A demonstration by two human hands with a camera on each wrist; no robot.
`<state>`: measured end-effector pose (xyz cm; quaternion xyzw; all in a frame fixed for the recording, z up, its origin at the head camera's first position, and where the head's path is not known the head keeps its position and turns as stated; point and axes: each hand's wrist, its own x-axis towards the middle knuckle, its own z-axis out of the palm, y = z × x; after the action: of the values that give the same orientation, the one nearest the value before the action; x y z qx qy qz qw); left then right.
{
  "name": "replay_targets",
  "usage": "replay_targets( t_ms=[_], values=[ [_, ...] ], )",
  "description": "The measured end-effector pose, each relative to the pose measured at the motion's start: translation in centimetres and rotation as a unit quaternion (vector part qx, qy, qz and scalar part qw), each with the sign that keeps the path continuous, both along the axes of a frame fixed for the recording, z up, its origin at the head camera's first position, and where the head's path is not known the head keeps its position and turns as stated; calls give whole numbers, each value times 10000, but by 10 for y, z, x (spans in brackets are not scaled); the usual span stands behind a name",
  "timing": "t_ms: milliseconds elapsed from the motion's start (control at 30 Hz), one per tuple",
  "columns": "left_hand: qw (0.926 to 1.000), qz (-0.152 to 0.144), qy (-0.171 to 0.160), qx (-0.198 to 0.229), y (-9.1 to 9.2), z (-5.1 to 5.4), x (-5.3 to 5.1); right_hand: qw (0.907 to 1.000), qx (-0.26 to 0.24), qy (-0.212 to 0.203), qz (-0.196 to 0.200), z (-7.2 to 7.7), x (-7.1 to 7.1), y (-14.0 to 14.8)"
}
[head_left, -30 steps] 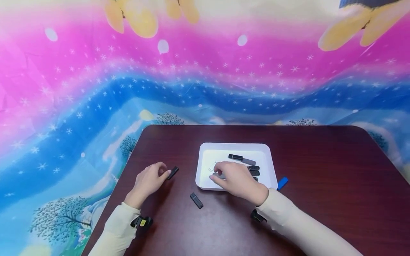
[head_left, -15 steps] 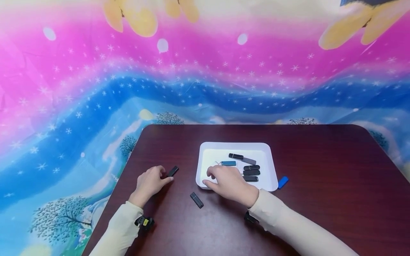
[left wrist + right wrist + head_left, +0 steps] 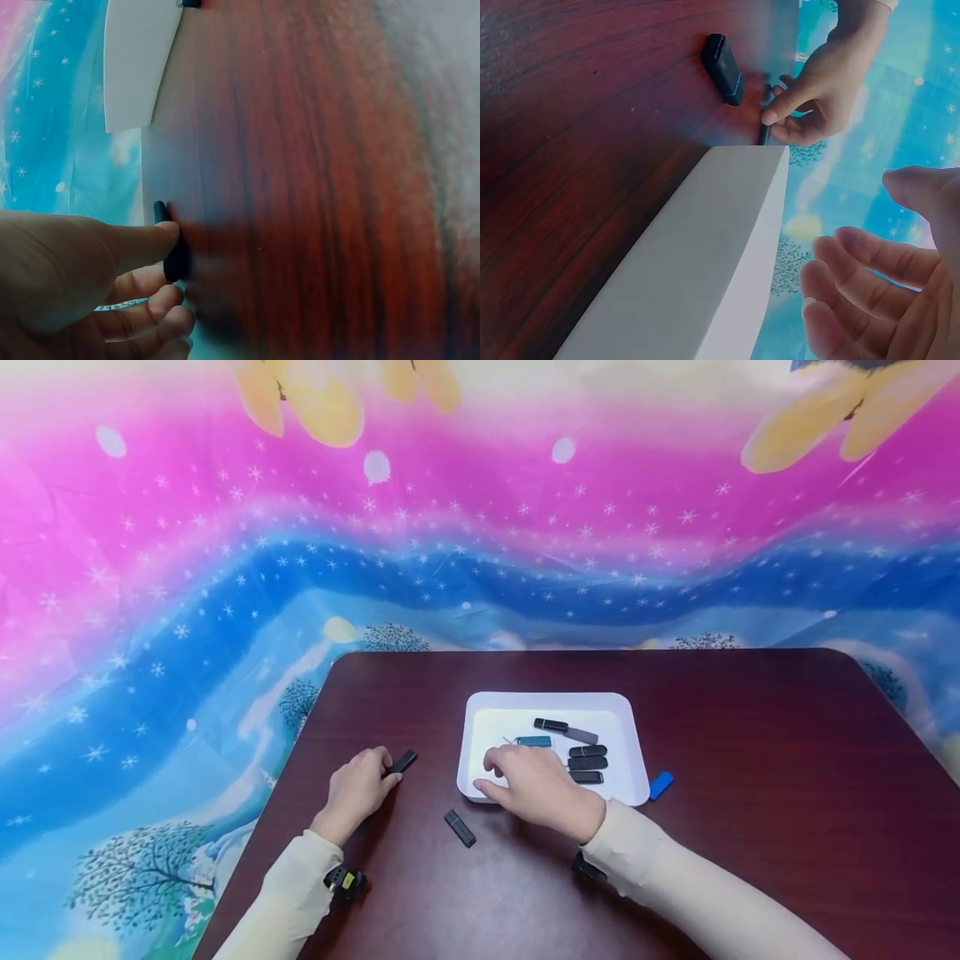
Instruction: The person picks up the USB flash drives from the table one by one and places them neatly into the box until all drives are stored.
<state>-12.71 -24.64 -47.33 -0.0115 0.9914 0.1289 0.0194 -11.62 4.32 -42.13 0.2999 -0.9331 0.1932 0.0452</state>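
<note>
My left hand [image 3: 358, 789] pinches a black USB stick [image 3: 405, 762] on the left of the table. The left wrist view shows the thumb on this side of the stick, the fingers behind it. My right hand [image 3: 536, 787] hovers over the front left of a white tray [image 3: 637, 760], fingers loosely bent, with nothing seen between thumb and fingers in the right wrist view. Beyond it in the tray lie a teal stick [image 3: 534, 742], a black stick [image 3: 551, 725] with a grey part [image 3: 582, 736], and several black sticks [image 3: 588, 763]. The hand hides part of the tray floor.
Another black USB stick [image 3: 460, 828] lies on the dark wood table [image 3: 750, 760] in front of the tray. A blue stick-like piece [image 3: 662, 785] sits just outside the tray's right side. Behind the table hangs a patterned cloth [image 3: 480, 527].
My right hand has shifted a little left, uncovering the teal stick and more of the black ones; a grey piece seen earlier by its fingertips is out of sight. The left hand stays at its stick.
</note>
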Motion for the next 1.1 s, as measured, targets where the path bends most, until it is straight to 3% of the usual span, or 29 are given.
replay_targets(
  t_ms=[333,600,767,1100],
  values=[
    [9999,52,115,-7,2,1,0,9999,114,-26,-7,2,-2,2],
    [9997,154,-109,161,-1,7,1,9999,130,-5,112,3,-3,2],
    [9992,261,79,293,-4,17,4,9997,152,145,121,6,-5,2],
    [9983,175,370,419,-2,42,10,9998,191,63,79,12,-6,2]
  ],
)
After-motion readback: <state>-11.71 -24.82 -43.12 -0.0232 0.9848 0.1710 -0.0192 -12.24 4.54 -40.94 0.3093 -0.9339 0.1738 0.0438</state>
